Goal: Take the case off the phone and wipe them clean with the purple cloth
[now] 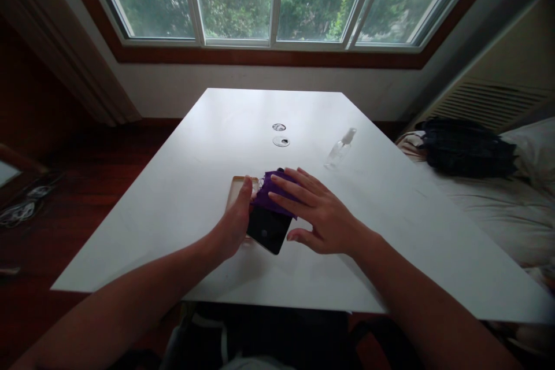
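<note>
My left hand point(236, 219) grips a black smartphone point(269, 232) by its left edge, with the thumb up along its side. The phone is tilted above the table. Across its upper part lies a purple cloth point(281, 189), which hides that end. My right hand point(318, 208) rests flat on the cloth, fingers stretched out and thumb held apart near the phone's right edge. Behind my left hand is a clear phone case point(235, 188) with a gold-coloured rim, partly covered by that hand.
Beyond my hands, two small round flat pieces, a near one point(281, 141) and a far one point(279, 127), lie on the white table point(173, 185). A clear spray bottle point(340, 149) is at the right. A dark bag point(468, 147) sits on the bed point(481, 208) beside the table.
</note>
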Demonstrator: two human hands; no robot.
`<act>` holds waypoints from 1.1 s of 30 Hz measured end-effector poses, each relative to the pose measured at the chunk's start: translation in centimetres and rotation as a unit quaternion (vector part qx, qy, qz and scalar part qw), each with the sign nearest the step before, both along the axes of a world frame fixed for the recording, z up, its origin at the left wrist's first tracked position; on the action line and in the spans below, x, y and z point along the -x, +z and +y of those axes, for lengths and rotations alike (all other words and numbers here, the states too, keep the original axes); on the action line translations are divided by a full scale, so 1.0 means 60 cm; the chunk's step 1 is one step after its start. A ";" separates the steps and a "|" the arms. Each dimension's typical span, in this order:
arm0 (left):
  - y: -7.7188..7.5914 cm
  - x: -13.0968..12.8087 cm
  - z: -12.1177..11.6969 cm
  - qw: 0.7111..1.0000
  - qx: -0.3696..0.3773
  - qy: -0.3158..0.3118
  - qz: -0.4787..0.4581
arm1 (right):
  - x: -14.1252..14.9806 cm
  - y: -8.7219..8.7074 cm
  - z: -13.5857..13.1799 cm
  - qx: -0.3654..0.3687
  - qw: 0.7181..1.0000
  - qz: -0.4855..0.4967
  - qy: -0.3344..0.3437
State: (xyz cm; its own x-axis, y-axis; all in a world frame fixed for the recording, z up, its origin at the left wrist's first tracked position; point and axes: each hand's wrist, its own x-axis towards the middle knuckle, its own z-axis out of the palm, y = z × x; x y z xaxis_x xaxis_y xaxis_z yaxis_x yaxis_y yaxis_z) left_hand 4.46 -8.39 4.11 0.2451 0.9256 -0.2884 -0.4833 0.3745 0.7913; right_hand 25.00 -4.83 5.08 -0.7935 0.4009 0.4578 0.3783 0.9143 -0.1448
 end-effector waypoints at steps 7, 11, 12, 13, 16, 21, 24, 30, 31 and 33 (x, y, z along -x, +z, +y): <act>-0.001 -0.004 -0.002 0.999 0.002 0.034 0.039 | 0.018 -0.011 -0.010 0.038 0.998 -0.051 -0.025; -0.004 -0.002 0.002 0.998 -0.008 0.037 0.041 | 0.038 -0.017 -0.027 0.032 0.996 -0.052 -0.063; -0.004 -0.001 0.002 0.999 -0.011 0.031 0.037 | 0.038 -0.017 -0.029 0.029 0.997 -0.041 -0.063; -0.004 -0.001 0.003 0.999 -0.013 0.022 0.032 | 0.036 -0.015 -0.028 0.025 0.997 -0.025 -0.062; -0.001 -0.002 0.004 1.000 -0.008 -0.017 0.012 | 0.020 -0.008 -0.022 0.006 0.997 0.045 -0.054; -0.002 -0.008 0.002 0.997 -0.005 -0.070 -0.021 | 0.008 -0.003 -0.012 -0.015 0.995 0.094 -0.032; -0.005 -0.008 0.002 0.997 0.007 -0.080 -0.008 | 0.020 -0.010 -0.012 -0.003 0.999 0.045 -0.010; -0.002 0.000 -0.004 0.994 0.024 -0.103 -0.007 | 0.030 -0.022 -0.007 0.044 0.998 0.037 -0.037; -0.001 0.001 -0.006 0.993 0.023 -0.114 -0.013 | 0.028 -0.023 -0.007 0.051 0.997 0.045 -0.048; 0.001 0.002 -0.011 0.991 0.011 -0.132 -0.030 | 0.026 -0.025 -0.007 0.060 0.994 0.061 -0.068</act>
